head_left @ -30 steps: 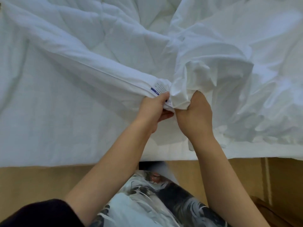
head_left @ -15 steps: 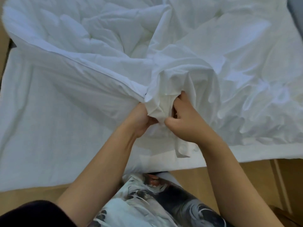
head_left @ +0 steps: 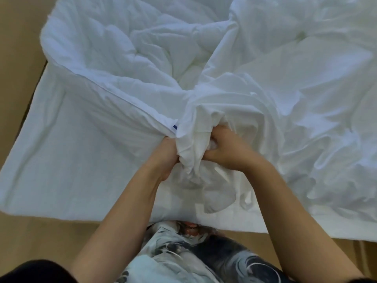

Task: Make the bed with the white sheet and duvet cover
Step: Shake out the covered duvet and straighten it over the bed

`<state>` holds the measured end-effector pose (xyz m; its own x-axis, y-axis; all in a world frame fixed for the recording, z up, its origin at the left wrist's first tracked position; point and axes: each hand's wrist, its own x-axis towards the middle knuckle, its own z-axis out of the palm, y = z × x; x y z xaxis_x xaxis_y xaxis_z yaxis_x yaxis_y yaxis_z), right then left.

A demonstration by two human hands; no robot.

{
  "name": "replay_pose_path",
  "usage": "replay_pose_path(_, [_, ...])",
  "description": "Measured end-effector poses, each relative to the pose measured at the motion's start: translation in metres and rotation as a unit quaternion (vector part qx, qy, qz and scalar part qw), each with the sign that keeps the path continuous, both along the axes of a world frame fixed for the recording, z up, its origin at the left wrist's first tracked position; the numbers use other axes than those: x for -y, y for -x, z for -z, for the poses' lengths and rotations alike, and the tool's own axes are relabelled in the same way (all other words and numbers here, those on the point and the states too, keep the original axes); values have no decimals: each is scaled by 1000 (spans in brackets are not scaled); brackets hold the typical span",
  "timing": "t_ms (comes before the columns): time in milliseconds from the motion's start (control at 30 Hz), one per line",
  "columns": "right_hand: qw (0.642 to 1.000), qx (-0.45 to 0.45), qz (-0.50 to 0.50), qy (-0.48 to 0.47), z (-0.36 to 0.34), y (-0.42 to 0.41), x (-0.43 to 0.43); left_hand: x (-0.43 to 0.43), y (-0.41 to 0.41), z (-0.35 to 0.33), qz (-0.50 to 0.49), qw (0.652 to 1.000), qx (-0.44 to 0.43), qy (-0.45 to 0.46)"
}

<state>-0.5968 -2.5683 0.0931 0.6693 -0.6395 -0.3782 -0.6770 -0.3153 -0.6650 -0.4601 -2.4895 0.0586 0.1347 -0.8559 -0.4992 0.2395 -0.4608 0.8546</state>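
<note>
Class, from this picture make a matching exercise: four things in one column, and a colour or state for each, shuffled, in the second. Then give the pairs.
1 label
2 floor
3 right hand
4 sheet

A spread flat
B blue
C pinching the duvet cover
D tan

Pairs: 1-B, 2-D, 3-C, 4-A

Since one second back I see the duvet cover drawn down over the duvet corner — label cut to a blue sliver. The left hand is now half buried in bunched fabric; the right hand has turned — thumb pinching.
</note>
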Motion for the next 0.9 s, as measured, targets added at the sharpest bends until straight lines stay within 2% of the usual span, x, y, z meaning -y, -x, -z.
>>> replay_pose_path(33, [999,6,-6,-50,0,0,4,-1,-1,-2,-2,1000,5,6])
replay_pose_path(100, [995,4,-32,-90,1,-1,9,-1,-3,-1,-16,1000,-19,15])
replay_pose_path(267, [995,-9,-62,-75,6,-9,13,-1,-7,3,-18,1000,-15,18])
replay_pose_path(333, [995,-19,-88,-37,10,-14,8,-3,-8,1,-7,1000,-7,11])
replay_pose_path(400, [992,-23,-109,54,19,-21,1,-5,-7,3,-16,1000,-21,-5])
replay_pose_path(467, [991,-41,-69,111,24,-27,-5,-5,-6,4,-61,996,-61,-28])
replay_pose_path(533, [990,-57,-24,128,26,-30,-5,-5,-5,0,-130,981,-144,-29])
replay_pose_path(600, [988,-73,-5,137,28,-31,-4,-8,-6,-1,-128,978,-163,-2])
replay_pose_path(667, [985,-91,2,143,30,-33,-5,-10,-3,-7,-64,997,-51,-14])
replay_pose_path(700, [986,-96,11,137,31,-32,-7,-9,-3,-4,-49,998,40,-29])
replay_pose_path(767, [989,-88,45,112,30,-27,-10,-4,-7,3,-68,970,225,-64])
replay_pose_path(800, [989,-84,53,107,30,-23,-10,-1,-9,6,-98,954,274,-76])
replay_pose_path(900, [987,-87,48,126,28,-13,-11,11,-15,9,-172,937,299,-60])
